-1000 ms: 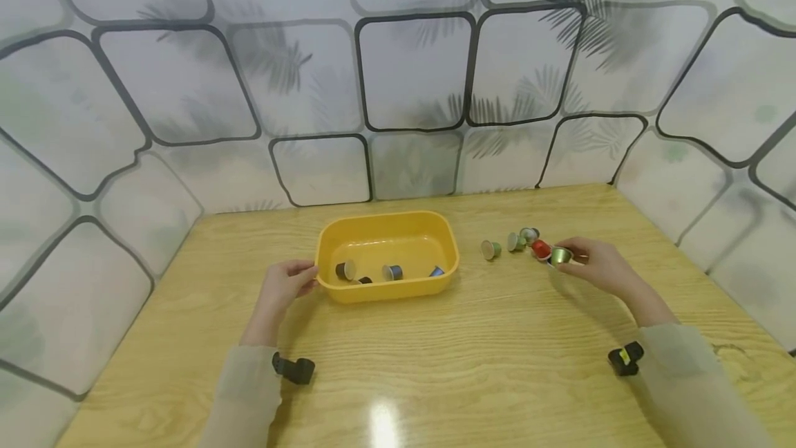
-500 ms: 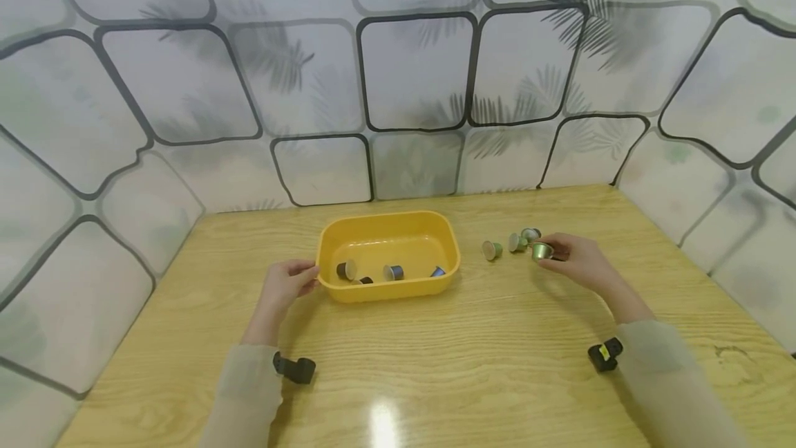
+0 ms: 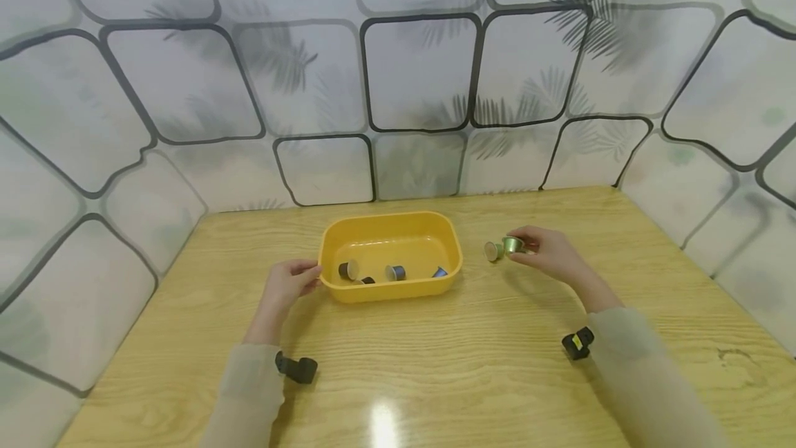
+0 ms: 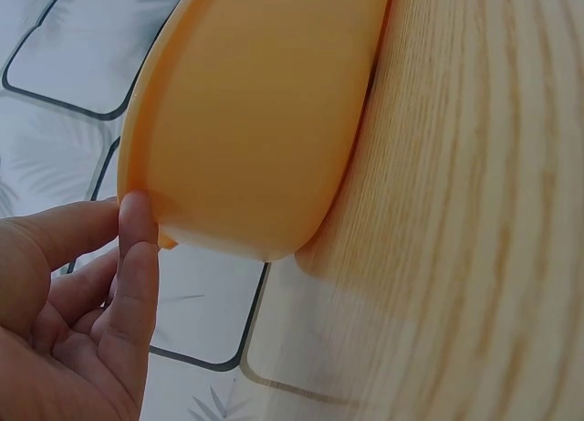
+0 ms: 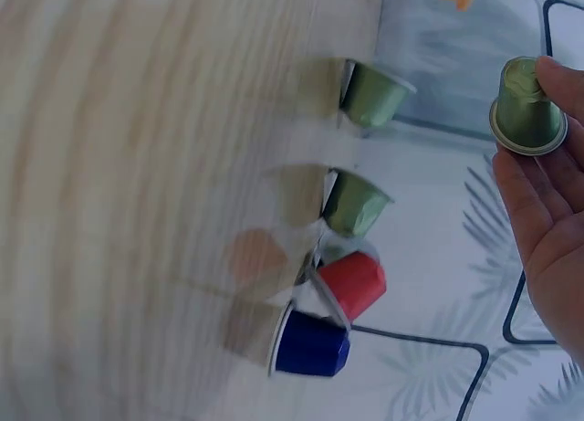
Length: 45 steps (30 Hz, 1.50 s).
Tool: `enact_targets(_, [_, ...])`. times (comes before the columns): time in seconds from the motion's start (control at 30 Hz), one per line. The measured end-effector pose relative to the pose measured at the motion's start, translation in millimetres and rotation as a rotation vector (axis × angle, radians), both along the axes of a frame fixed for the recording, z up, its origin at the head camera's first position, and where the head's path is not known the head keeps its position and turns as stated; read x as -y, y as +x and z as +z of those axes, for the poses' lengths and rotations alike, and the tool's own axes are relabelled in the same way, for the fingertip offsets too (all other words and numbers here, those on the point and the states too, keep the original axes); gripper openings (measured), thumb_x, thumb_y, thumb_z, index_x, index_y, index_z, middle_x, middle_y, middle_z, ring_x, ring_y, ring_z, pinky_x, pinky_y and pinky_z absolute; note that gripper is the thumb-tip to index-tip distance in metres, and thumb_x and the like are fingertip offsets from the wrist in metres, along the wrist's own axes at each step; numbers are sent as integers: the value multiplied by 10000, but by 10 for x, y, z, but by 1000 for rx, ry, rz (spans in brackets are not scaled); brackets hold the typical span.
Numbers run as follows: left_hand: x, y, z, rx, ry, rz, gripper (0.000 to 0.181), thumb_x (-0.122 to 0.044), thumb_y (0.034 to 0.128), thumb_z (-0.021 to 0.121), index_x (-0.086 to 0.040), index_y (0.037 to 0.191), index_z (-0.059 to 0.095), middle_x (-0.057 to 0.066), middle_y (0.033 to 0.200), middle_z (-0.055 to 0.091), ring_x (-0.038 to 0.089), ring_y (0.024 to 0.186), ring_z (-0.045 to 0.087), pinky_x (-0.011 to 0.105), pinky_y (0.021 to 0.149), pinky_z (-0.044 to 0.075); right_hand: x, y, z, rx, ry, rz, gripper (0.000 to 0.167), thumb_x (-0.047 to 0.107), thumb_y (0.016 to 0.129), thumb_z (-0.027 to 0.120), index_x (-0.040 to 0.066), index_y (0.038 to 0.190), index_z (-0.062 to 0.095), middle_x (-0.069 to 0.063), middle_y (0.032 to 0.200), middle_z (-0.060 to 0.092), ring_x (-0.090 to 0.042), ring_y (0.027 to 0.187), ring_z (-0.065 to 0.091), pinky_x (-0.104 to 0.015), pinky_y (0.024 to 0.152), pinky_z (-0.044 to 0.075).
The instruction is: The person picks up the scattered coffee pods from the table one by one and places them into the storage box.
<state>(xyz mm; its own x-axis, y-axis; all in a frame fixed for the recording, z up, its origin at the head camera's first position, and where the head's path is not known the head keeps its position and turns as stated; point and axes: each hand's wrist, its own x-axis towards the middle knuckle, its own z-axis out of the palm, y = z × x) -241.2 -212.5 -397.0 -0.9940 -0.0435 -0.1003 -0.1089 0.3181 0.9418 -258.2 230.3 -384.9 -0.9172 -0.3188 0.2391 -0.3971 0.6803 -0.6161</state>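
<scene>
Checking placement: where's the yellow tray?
Head view: yellow tray sits just below centre, left hand gripping its left end, a green capsule to its right.

Pale, leaf-patterned walls [image 3: 410, 75] around a wood-grain tabletop [image 3: 435, 344] with a bright reflection [image 3: 383, 424]

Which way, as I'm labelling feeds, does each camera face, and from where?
Head: on the head, facing forward and down at wooden table, yellow tray and coffee capsules; both sleeves, left grip and right grip show.
Left wrist: on that wrist, facing the tray's outer side; left grip shows.
Right wrist: on that wrist, facing capsules on the table; right grip shows partly.
Shared: head and right wrist views show the green capsule in the right grip.
</scene>
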Motion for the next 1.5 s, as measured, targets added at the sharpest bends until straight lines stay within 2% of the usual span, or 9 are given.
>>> enact_targets(0.13, [3,-3,-1,1,4,5,317,-97,881,549,99,1130,532,223,1046,577,87,713,585,230,691,504,140,-57,25,5,-26,35,353,84,779,676,-23,1098,570,-178,1052,585,-337,985,547,-379,819,467])
enact_targets(0.33, [9,-3,-10,-9,10,-2,319,-94,883,544,107,1129,528,251,1069,560,162,770,602,248,711,503,336,-121,66,22,-38,91,345,109,789,672,-1,1101,574,-149,1061,581,-315,1008,526,-373,852,449])
enact_targets(0.5, [12,-5,-26,-12,27,-2,313,-80,880,545,115,1125,527,254,1069,561,109,723,597,229,697,504,481,-154,97,29,-48,136,345,127,797,666,10,1109,575,-141,1077,578,-300,1016,520,-387,858,444])
enact_targets(0.67, [18,-7,-36,-17,28,0,310,-84,879,547,111,1120,532,247,1051,571,70,682,584,217,677,504,634,-189,124,-1,-22,160,336,119,784,678,21,1094,590,-125,1069,587,-277,998,534,-375,849,451])
enact_targets(1.03, [18,-8,-37,-11,31,3,312,-79,874,554,109,1123,533,227,1047,575,114,721,595,227,677,508,946,-252,162,-73,12,246,304,89,773,684,10,1055,601,-99,1009,600,-249,941,549,-371,830,464])
enact_targets(1.23, [11,-3,-25,-17,31,-5,312,-75,874,553,111,1124,529,238,1059,567,109,718,594,233,685,509,1149,-291,183,-65,54,261,294,116,784,677,41,1059,605,-61,995,601,-213,925,550,-358,827,467])
enact_targets(1.5, [5,-5,-20,-18,45,9,298,-59,863,563,112,1106,544,225,1022,585,124,703,598,237,673,512,1475,-292,218,-40,73,326,295,147,799,664,54,1072,600,-42,1014,597,-199,955,549,-330,841,460])
